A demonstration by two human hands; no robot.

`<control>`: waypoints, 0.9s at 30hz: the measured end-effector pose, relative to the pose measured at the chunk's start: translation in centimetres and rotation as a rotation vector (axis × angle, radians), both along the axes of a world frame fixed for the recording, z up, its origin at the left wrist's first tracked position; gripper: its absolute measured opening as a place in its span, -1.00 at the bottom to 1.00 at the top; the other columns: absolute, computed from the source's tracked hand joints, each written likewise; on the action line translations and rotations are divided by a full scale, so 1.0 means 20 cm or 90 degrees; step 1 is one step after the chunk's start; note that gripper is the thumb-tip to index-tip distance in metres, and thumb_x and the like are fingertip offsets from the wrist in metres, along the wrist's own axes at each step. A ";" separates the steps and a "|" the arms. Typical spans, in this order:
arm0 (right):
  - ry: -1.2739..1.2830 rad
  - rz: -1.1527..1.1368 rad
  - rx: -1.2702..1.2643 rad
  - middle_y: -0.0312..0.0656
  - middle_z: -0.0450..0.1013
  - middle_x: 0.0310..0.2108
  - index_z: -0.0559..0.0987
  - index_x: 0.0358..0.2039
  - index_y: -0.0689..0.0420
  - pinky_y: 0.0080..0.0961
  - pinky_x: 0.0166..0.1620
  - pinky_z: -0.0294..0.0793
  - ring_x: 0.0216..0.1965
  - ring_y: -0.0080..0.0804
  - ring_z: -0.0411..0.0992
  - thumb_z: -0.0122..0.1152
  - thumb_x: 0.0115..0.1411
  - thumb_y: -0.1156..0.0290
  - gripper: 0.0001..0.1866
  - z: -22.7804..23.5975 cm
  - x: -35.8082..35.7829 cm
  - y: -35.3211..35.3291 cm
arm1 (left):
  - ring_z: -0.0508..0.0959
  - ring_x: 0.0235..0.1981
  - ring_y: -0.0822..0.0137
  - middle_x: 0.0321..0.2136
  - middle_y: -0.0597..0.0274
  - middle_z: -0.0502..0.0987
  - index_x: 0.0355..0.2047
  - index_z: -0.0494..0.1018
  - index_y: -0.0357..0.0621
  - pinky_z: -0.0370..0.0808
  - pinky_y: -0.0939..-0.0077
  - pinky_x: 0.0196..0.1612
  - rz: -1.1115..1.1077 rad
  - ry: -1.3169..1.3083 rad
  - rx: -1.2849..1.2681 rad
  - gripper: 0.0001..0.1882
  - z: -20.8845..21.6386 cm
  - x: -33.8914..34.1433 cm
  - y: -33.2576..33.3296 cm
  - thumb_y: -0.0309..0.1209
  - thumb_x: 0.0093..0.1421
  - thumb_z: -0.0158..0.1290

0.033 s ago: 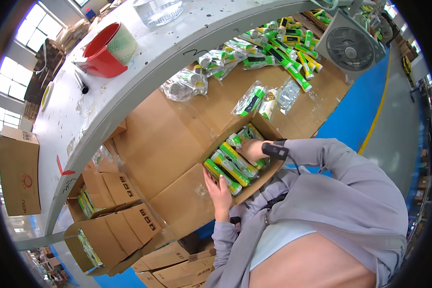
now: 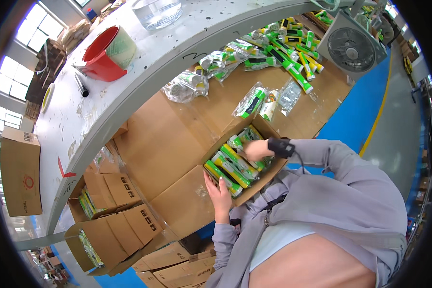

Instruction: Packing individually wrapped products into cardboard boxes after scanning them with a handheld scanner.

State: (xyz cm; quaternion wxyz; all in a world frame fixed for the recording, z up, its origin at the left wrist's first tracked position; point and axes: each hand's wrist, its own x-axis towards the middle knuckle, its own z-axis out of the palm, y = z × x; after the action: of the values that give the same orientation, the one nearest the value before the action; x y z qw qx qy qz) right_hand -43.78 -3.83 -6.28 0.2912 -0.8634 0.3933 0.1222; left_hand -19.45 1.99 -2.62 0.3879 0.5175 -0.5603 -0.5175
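Observation:
An open cardboard box [image 2: 215, 150] stands in front of me, holding several green-and-yellow tubes [image 2: 235, 163] in clear plastic wrap, laid side by side. My left hand [image 2: 219, 191] is closed on the box's left wall, its thumb over the rim beside the nearest tube and its fingers along the outside. My right hand [image 2: 257, 150] reaches over the right wall into the box. Its fingers are curled down among the tubes, and their tips are hidden, so what they hold does not show. Just beyond the box lie a wrapped green tube [image 2: 254, 102] and a white-and-yellow tube [image 2: 269, 105].
Loose green-and-yellow tubes [image 2: 285, 55] lie heaped at the far side of the cardboard-covered table [image 2: 168, 139]. A grey fan [image 2: 353, 48] stands far right. A white shelf [image 2: 144, 48] curves overhead, bearing a red container [image 2: 101, 57]. Filled open boxes [image 2: 113, 235] stand lower left.
My right hand has shifted very slightly within the box. The left hand, the box and the tubes look the same.

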 end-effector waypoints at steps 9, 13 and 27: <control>-0.592 -0.931 0.388 0.00 0.46 -0.43 0.41 -0.25 0.30 -0.59 -0.53 0.49 -0.58 -0.36 0.49 0.01 0.20 0.25 -0.68 0.20 -0.67 -0.27 | 0.29 0.08 0.20 0.10 -0.06 0.23 0.19 0.02 -0.37 0.21 0.39 0.13 0.063 -0.024 0.044 -0.45 0.03 0.03 0.03 -0.46 0.23 -0.13; -0.558 -1.107 0.412 0.01 0.43 -0.30 0.36 -0.10 0.32 -0.46 -0.32 0.52 -0.38 -0.31 0.46 0.19 0.11 0.18 -0.50 -0.32 -0.67 -0.41 | 0.29 0.08 0.19 0.09 -0.07 0.23 0.20 0.00 -0.37 0.21 0.37 0.13 0.079 0.010 0.078 -0.43 0.06 -0.04 0.02 -0.45 0.22 -0.12; -0.915 -1.221 0.478 -0.20 0.48 -0.47 0.50 -0.32 0.14 -0.45 -0.43 0.52 -0.49 -0.41 0.49 0.29 -0.06 0.20 -0.65 -0.19 -0.73 -0.65 | 0.26 0.12 0.05 0.10 -0.13 0.15 0.17 0.02 -0.40 0.19 0.26 0.16 0.098 -0.142 0.084 -0.36 0.06 -0.06 0.00 -0.35 0.18 -0.01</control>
State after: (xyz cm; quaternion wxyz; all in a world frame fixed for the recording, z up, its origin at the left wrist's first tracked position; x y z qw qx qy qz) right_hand -58.30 -16.88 -10.18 0.6383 0.0346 0.5558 -0.5315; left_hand -20.59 2.01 -1.52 0.3268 0.6375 -0.5236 -0.4611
